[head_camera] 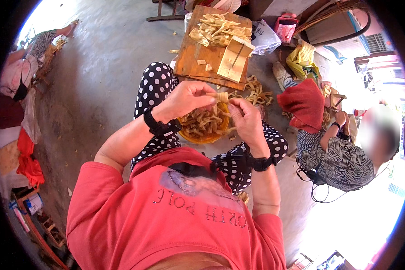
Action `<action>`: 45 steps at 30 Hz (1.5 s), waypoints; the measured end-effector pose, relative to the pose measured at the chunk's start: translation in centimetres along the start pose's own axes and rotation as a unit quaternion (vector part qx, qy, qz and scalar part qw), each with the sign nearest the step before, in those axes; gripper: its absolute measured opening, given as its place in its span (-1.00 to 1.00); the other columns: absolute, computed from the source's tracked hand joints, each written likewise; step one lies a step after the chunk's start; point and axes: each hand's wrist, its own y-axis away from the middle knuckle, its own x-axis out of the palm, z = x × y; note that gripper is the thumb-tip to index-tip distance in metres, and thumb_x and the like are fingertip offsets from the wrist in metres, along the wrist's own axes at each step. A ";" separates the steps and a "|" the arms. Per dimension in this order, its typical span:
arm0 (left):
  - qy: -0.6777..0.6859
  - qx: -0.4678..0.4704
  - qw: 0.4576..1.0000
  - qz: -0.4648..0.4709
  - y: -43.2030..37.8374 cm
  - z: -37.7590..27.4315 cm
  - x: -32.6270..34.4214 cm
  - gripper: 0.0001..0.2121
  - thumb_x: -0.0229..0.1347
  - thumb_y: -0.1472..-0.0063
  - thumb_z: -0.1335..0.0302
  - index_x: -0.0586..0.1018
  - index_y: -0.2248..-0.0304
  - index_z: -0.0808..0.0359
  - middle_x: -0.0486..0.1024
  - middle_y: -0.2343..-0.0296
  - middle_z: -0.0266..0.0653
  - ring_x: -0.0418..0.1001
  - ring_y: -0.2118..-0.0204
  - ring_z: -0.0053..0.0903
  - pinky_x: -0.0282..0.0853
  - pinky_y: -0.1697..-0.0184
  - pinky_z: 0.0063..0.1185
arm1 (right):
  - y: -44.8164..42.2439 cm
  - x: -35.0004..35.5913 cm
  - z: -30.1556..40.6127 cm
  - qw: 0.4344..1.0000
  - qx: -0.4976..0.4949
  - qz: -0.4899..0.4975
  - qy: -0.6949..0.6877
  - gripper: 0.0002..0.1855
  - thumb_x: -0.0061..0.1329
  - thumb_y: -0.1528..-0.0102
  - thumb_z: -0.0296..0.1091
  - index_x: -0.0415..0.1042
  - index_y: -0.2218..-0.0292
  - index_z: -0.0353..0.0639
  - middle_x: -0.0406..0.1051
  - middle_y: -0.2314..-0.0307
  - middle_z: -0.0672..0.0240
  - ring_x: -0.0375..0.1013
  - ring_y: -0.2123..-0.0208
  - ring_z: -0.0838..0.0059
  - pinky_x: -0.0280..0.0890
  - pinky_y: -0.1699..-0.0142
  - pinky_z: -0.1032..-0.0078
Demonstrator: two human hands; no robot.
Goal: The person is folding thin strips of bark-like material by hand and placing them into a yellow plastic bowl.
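Observation:
Between my hands is a small roll of pale, dried strip material (222, 97). My left hand (194, 99) pinches its left end with thumb and fingers. On its right side, the fingertips of my right hand (247, 116) hold the material too. Just below, between my knees, stands a yellow basin (202, 139) heaped with short tan rolled or folded pieces (202, 123). Beyond my hands a wooden board (195, 54) bears a pile of flat yellowish strips (219, 28). An L-shaped wooden block with a dark slot (234, 60) rests on its right part.
Looped strips (256, 91) lie on the floor right of the board. A co-worker in a patterned shirt (344, 162) sits at the right, a red cloth (303, 104) over the lap. Another person (23, 71) is at the far left. A yellow plastic bag (302, 59) stands at the upper right.

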 end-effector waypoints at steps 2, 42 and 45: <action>0.017 -0.009 1.000 -0.005 -0.1 0.2 -0.1 -0.86 -0.05 -0.07 0.55 0.42 0.37 0.44 0.44 0.54 -0.31 0.39 0.49 -0.69 0.32 0.40 -0.73 | -0.1 -0.1 0.3 0.999 -0.037 0.006 0.028 -0.87 -0.12 0.05 -0.42 0.32 0.42 -0.29 0.33 0.60 0.24 0.29 0.59 0.52 0.18 0.46 0.63; -0.003 -0.046 0.998 0.052 -9.5 -2.0 -4.1 -0.93 -0.01 -0.03 0.54 0.41 0.46 0.35 0.38 0.61 -0.39 0.33 0.59 -0.75 0.26 0.54 -0.77 | -7.6 -3.5 -3.8 0.987 0.086 0.062 -0.119 -0.85 -0.14 0.01 -0.43 0.33 0.37 -0.31 0.28 0.59 0.55 0.18 0.57 0.78 0.10 0.48 0.80; 0.000 -0.052 0.998 0.030 -11.6 -1.4 -4.8 -0.91 0.00 -0.01 0.54 0.42 0.44 0.38 0.39 0.59 -0.37 0.34 0.59 -0.73 0.28 0.54 -0.76 | -9.5 -4.2 -5.3 0.984 0.093 0.049 -0.146 -0.85 -0.15 0.01 -0.44 0.33 0.38 -0.33 0.28 0.59 0.54 0.18 0.55 0.79 0.09 0.47 0.80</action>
